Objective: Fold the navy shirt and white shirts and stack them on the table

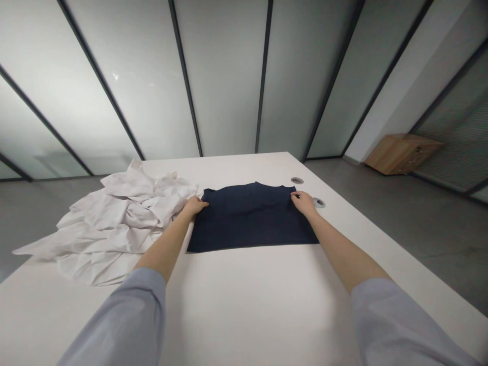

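L hand (195,206) & R hand (304,203) keep dark blue cloth T-shirt (247,218) flat on white counter (263,297), fingers (296,196) shut on its edges; crumpled white cloth (122,223) lies at 9 o'clock.

T-shirt (249,218) on table (244,300), cloth heap (114,223) left

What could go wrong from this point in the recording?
The crumpled white cloth overhangs the white table edge and could slide off. The left hand is against that cloth and could drag it onto the navy shirt. The shirt could snag on the round grommet beside the right hand.
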The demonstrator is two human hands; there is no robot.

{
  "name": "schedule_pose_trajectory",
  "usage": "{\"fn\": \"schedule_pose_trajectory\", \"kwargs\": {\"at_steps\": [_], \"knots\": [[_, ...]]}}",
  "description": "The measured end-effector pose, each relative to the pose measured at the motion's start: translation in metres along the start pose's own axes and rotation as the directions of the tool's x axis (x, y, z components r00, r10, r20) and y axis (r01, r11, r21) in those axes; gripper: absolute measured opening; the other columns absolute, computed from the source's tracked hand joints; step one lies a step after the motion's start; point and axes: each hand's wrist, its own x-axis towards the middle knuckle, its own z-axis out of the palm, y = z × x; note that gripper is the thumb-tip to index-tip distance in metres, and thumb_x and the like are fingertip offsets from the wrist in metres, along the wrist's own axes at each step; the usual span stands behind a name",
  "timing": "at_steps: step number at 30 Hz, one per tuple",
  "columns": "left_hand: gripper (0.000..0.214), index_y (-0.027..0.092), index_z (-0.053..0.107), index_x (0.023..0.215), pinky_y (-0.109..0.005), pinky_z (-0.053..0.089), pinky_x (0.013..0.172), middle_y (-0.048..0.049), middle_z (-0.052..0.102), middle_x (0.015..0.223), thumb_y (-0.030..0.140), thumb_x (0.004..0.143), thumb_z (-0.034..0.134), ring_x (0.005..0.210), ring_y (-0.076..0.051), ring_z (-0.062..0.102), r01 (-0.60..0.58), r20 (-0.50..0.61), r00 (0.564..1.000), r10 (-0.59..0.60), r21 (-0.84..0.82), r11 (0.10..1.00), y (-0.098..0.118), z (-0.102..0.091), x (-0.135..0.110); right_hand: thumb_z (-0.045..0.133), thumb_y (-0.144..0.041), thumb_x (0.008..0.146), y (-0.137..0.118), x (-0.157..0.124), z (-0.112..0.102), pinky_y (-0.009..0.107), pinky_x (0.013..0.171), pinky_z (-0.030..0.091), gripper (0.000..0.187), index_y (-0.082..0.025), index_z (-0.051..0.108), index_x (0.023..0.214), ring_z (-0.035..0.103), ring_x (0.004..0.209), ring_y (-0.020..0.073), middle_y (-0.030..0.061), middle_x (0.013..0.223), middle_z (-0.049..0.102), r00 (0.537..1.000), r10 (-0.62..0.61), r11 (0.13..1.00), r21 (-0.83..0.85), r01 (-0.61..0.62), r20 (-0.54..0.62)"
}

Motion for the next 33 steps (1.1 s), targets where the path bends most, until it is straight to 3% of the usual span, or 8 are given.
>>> {"fn": "schedule_pose_trajectory", "kwargs": {"at_steps": [4,9,12,18,23,26,29,33], "knots": [[0.014,0.019,0.056,0.079,-0.027,0.046,0.060,0.0012,0.059,0.063,0.023,0.068,0.065,0.065,-0.017,0.061,-0.062,-0.077,0.996,0.054,-0.116,0.991,-0.003,0.004,-0.003,0.050,-0.020,0.079,0.002,0.000,0.000,0.033,0.092,0.046,0.029,-0.016,0.074,0.094,0.064,0.101,0.0232,0.0089,0.105,0.072,1.000,0.019,0.998,0.061,-0.018,-0.016],[0.054,0.020,0.042,0.116,-0.023,0.047,0.058,0.0033,0.061,0.073,0.018,0.069,0.069,0.060,-0.013,0.060,-0.009,-0.088,0.995,-0.040,-0.496,0.868,-0.001,0.009,-0.009,0.051,-0.020,0.077,0.004,0.002,0.000,0.032,0.088,0.047,0.026,-0.016,0.074,0.090,0.065,0.097,0.0222,0.0081,0.101,0.073,0.999,0.050,0.990,0.134,-0.050,0.004],[0.056,0.021,0.041,0.121,-0.023,0.046,0.056,0.0050,0.059,0.068,0.020,0.071,0.066,0.057,-0.012,0.058,-0.027,-0.099,0.994,-0.036,-0.572,0.820,-0.002,0.005,-0.010,0.051,-0.021,0.077,0.004,0.002,0.000,0.032,0.088,0.047,0.026,-0.015,0.074,0.090,0.064,0.097,0.0225,0.0087,0.102,0.072,0.998,0.056,0.987,0.149,-0.055,-0.003],[0.018,0.018,0.067,0.075,-0.024,0.042,0.057,0.0007,0.061,0.061,0.034,0.069,0.061,0.063,-0.015,0.057,-0.178,-0.035,0.984,0.176,-0.330,0.927,-0.003,-0.010,-0.010,0.051,-0.023,0.076,0.000,-0.001,-0.002,0.035,0.089,0.045,0.026,-0.015,0.073,0.089,0.064,0.096,0.0239,0.0096,0.100,0.072,0.998,0.008,0.992,0.125,-0.001,-0.058],[0.029,0.017,0.066,0.069,-0.026,0.042,0.061,-0.0001,0.063,0.064,0.043,0.071,0.053,0.066,-0.016,0.056,-0.309,-0.251,0.937,0.244,-0.263,0.914,0.003,-0.020,-0.006,0.044,-0.030,0.082,-0.006,0.002,-0.013,0.036,0.087,0.046,0.031,-0.016,0.071,0.087,0.062,0.091,0.0252,0.0112,0.094,0.071,0.961,-0.060,0.987,0.128,0.098,-0.270],[0.032,0.017,0.066,0.073,-0.026,0.043,0.063,-0.0011,0.064,0.067,0.044,0.074,0.050,0.069,-0.017,0.057,-0.333,-0.315,0.913,0.258,-0.213,0.918,0.012,-0.024,0.003,0.040,-0.031,0.085,-0.011,0.012,-0.021,0.037,0.089,0.045,0.036,-0.014,0.071,0.092,0.061,0.095,0.0259,0.0135,0.098,0.069,0.946,-0.098,0.989,0.077,0.128,-0.308],[0.031,0.016,0.067,0.083,-0.028,0.046,0.072,-0.0049,0.069,0.081,0.039,0.078,0.048,0.080,-0.020,0.062,-0.257,-0.290,0.930,0.226,-0.074,0.964,0.023,-0.025,0.011,0.041,-0.029,0.086,-0.019,0.022,-0.026,0.037,0.095,0.042,0.038,-0.011,0.068,0.106,0.058,0.106,0.0266,0.0160,0.112,0.065,0.978,-0.118,0.993,-0.045,0.112,-0.175],[0.045,0.011,0.062,0.114,-0.034,0.042,0.093,-0.0165,0.064,0.118,0.037,0.078,0.055,0.112,-0.028,0.058,-0.132,-0.107,0.979,0.173,0.311,0.941,0.035,-0.017,0.008,0.052,-0.044,0.084,-0.031,0.022,-0.020,0.045,0.098,0.040,0.057,-0.011,0.053,0.131,0.051,0.119,0.0341,0.0203,0.133,0.052,0.985,-0.031,0.950,-0.300,0.083,0.172]]}}
